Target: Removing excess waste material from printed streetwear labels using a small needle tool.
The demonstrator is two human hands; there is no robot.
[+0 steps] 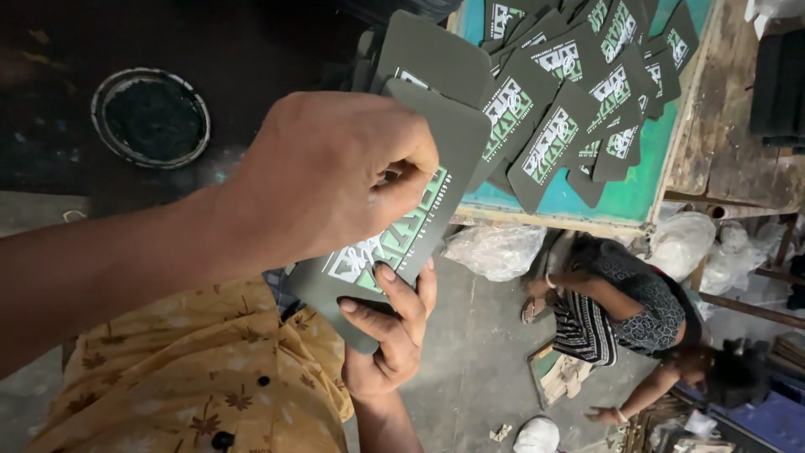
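Left hand (335, 172) comes in from the left edge of the head view, fingers curled and pinched on the top dark green printed card (394, 243), while right hand (390, 331) grips the same card from below, thumb pressed on its printed face, just above a yellow leaf-patterned shirt (201, 377). More dark cards (570, 92) lie fanned and overlapping on the teal table (637, 197) beyond, a round black-filled tin (151, 117) sits at upper left, and another person (629, 310) bends over the floor at lower right beside plastic bags (495, 250).
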